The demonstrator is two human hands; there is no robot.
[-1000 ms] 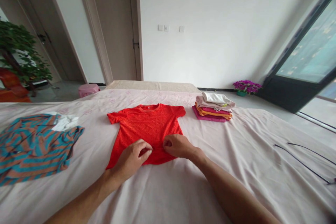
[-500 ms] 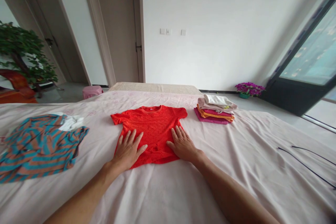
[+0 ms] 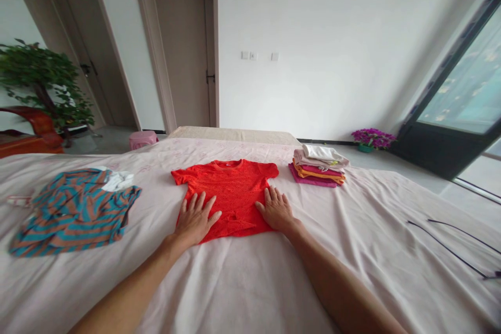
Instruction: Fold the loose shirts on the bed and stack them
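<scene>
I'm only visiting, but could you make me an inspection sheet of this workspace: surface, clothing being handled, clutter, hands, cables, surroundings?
Surface: wrinkled pale-pink cloth.
Clothing: red short-sleeved fabric T-shirt, spread out, collar farthest from the person, creased near the hem.
Clutter: blue-and-brown striped fabric garment, rumpled, at left; stack of folded multicoloured clothes at right.
Hands: left hand and right hand palm-down, fingers spread, at the shirt's lower sides.
Cables: two thin black curved strips at right; cannot tell whether cables.
Surroundings: plain white wall, pink stool, purple-flowered potted plant.
</scene>
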